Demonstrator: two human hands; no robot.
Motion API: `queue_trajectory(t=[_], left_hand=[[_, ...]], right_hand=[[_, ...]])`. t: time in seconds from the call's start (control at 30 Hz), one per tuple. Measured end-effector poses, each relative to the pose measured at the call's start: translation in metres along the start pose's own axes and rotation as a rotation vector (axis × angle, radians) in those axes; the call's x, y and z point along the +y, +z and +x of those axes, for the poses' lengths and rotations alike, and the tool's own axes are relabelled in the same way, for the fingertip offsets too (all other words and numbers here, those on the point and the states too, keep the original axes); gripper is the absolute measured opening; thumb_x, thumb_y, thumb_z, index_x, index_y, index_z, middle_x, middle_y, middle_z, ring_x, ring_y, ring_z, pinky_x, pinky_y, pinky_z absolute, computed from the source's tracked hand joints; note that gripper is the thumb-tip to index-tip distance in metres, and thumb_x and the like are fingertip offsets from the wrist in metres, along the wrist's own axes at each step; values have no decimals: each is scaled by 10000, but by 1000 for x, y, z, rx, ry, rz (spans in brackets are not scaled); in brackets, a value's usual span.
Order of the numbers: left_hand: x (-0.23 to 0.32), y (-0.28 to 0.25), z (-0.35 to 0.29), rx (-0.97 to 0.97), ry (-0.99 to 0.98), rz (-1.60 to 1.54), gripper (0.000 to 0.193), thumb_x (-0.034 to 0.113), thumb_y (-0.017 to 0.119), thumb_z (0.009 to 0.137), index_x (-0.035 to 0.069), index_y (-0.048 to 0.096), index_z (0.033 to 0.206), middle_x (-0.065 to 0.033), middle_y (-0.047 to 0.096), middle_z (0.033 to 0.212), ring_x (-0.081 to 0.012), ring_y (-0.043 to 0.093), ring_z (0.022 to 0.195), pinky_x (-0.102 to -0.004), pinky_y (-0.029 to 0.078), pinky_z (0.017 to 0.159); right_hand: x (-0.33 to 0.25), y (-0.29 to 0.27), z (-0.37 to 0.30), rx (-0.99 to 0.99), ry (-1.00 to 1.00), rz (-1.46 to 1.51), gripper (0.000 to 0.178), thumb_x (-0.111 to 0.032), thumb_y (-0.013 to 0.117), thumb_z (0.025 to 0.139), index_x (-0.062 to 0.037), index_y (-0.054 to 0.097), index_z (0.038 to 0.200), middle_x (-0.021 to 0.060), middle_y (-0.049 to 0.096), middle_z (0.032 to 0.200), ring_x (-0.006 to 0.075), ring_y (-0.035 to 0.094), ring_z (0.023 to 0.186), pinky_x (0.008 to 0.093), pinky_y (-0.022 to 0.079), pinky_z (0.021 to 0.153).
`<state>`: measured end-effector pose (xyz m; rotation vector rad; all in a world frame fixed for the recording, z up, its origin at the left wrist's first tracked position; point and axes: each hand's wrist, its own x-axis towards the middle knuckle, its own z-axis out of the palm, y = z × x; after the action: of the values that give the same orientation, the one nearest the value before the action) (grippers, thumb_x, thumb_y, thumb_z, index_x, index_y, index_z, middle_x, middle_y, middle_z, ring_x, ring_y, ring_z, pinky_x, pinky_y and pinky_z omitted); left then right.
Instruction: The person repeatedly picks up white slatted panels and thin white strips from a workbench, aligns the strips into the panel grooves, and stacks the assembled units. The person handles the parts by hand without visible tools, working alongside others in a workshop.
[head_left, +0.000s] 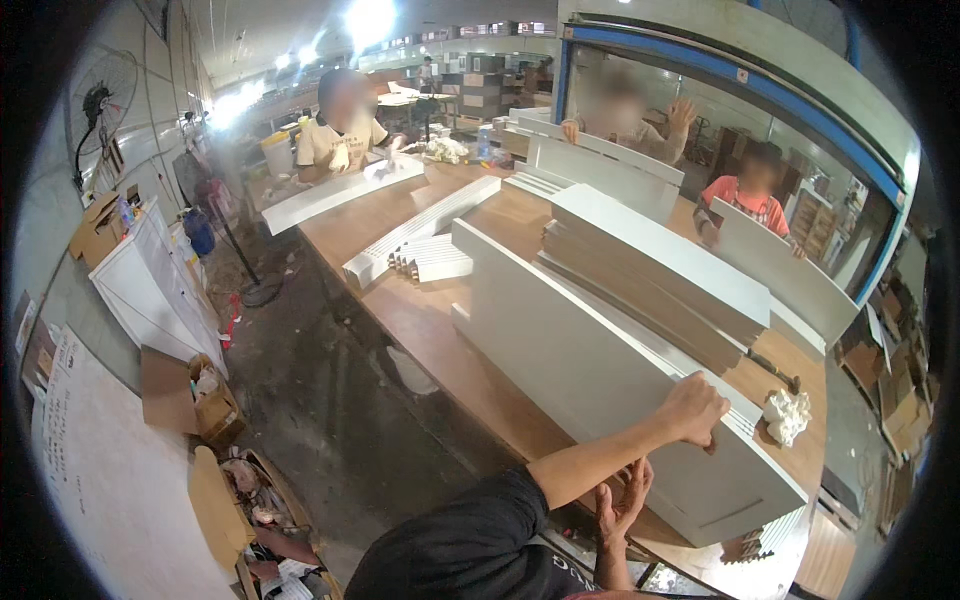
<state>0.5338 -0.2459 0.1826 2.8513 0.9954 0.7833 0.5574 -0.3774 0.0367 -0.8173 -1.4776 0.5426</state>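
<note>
A long white panel (pixel 570 350) stands tilted on its long edge on the brown worktable, running from the middle toward the near right. My left hand (pixel 694 410) reaches across from the left and is closed over the panel's upper edge. Lower down, my right hand (pixel 622 500) is held up against the panel's near side by its lower edge. Its fingers are apart, and whether they bear on the panel I cannot tell. Just behind the panel lies a stack of white-faced boards (pixel 660 260) with brown edges. A crumpled white cloth (pixel 787 416) lies to the right of my left hand.
White strips (pixel 430 225) lie on the table (pixel 410 320) farther left. Across it, one person (pixel 345 130) handles a long white piece; two others (pixel 625 115) stand behind upright panels (pixel 780 260). Open cartons (pixel 265 500) and a fan stand (pixel 260 290) are on the floor left.
</note>
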Motion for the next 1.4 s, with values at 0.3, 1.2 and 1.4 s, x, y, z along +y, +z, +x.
queue_trajectory(t=[0.3,1.2,1.4], left_hand=[[-2,5,0,30,-19,-50,503,462,836,512,61,635,741,-105,648,641,-257,651,656,-347,436,812],[-3,7,-2,-19,-12,15,518,500,815,542,59,648,758,-97,647,647,-255,651,662,-359,435,826],[2,4,2,37,10,-19,482,467,796,565,50,672,773,-103,651,649,-272,643,647,-387,473,763]], right_hand=[[7,3,-18,1,5,-59,703,-239,740,782,-18,413,1364,154,418,1282,264,466,1126,361,410,924],[-25,3,4,34,108,33,743,-266,723,794,-29,356,1395,161,322,1394,296,441,1197,412,399,964],[-15,-2,-3,-59,35,-61,725,-231,748,767,-37,397,1372,172,386,1356,301,453,1187,405,406,960]])
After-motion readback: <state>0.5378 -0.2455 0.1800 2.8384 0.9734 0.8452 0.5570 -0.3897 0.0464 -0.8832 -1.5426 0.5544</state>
